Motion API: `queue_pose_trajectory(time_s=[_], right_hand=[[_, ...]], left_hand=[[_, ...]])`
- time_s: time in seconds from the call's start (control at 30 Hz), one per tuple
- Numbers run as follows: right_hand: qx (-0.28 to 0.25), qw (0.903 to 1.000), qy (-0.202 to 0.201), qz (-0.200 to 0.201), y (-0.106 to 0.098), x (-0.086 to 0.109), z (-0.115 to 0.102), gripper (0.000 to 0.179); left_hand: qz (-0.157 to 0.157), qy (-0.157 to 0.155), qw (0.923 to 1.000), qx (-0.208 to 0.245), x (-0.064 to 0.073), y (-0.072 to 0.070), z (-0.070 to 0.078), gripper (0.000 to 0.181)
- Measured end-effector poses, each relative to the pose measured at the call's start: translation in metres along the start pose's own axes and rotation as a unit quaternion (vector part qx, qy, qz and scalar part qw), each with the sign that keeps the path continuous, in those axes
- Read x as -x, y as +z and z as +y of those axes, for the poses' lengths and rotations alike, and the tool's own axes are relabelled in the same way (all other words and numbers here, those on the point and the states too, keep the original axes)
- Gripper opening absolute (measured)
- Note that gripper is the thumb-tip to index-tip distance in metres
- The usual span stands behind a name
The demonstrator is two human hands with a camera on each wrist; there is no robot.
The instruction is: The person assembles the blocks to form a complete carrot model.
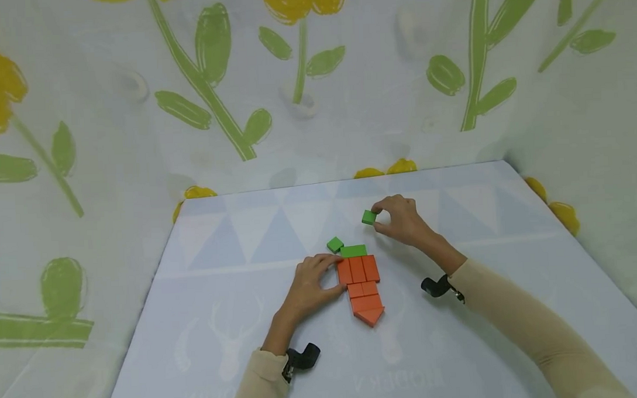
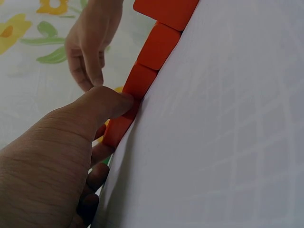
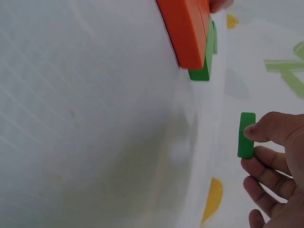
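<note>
My right hand (image 1: pixel 400 221) pinches a small green block (image 1: pixel 368 218) between thumb and fingertips, held above the table; the right wrist view shows the same green block (image 3: pixel 246 135) edge-on. Against the left end of a row of three upright orange blocks, my left hand (image 1: pixel 308 282) grips the leftmost orange block (image 1: pixel 344 272), thumb at its lower end and index finger at its upper end. Below that row lie two smaller orange blocks (image 1: pixel 362 289), an orange rectangle (image 1: pixel 366 303) and an orange triangle (image 1: pixel 370 316). A green rectangular block (image 1: pixel 354 251) touches the row's top.
Another small green block (image 1: pixel 335 244), turned at an angle, lies at the green rectangle's upper left corner. All these pieces rest on a pale patterned table (image 1: pixel 238 319). A flower-printed cloth (image 1: pixel 347 127) hangs behind and beside the table.
</note>
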State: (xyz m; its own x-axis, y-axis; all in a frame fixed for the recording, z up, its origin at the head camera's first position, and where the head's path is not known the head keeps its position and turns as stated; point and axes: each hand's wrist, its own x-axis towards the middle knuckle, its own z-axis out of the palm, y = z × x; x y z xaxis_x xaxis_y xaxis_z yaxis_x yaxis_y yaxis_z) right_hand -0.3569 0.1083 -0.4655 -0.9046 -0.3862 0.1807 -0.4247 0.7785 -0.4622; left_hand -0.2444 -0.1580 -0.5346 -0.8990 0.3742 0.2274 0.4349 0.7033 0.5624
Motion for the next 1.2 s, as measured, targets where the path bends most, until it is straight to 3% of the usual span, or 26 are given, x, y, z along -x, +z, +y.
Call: queue_pose_trajectory(time_s=[0.37, 0.73, 1.2], right_hand=[[0.003, 0.9997, -0.022, 0.010, 0.013, 0.027, -0.009, 0.029], [0.003, 0.9991, -0.037, 0.022, 0.020, 0.036, -0.010, 0.026], [0.013, 0.9995, -0.022, 0.015, 0.029, 0.041, -0.006, 0.027]], left_hand=[[0.000, -0.001, 1.0000, -0.001, 0.000, 0.002, -0.002, 0.054], [0.001, 0.003, 1.0000, 0.000, -0.001, 0.002, -0.002, 0.053], [-0.004, 0.002, 1.0000, -0.008, -0.003, 0.000, 0.000, 0.054]])
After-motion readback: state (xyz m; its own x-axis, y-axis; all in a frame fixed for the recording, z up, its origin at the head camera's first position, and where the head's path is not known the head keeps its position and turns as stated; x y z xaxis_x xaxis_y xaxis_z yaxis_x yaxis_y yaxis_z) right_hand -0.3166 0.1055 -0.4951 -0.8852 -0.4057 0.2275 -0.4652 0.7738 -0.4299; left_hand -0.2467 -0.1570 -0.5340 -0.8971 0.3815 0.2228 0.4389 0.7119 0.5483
